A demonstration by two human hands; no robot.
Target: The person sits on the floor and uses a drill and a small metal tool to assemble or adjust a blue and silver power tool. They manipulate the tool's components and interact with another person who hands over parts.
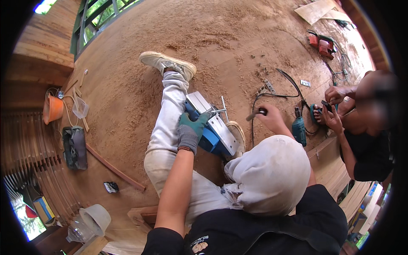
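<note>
Two hands of yours are at work, the blue tool (pixel 209 139) lying under and just right of your left fingers. Your left hand (pixel 192 129), gloved, rests on its near-left side, thumb and fingers spread a little along the blue edge; whether they close firmly around it, you cannot tell from here. The metal T-bar (pixel 224 109) stands just beyond those fingertips, touching or nearly so. Silver plates (pixel 221 131) run along the tool's upper face, to the right of your glove. Your bare right hand (pixel 270 119) is closed on a small tool (pixel 252 115), its flat end pointing left, apart from the blue tool. Right of these fingers stands the drill (pixel 299 129); farther right, a co-worker's hands (pixel 333 114) hold a small black thing (pixel 326 104).
</note>
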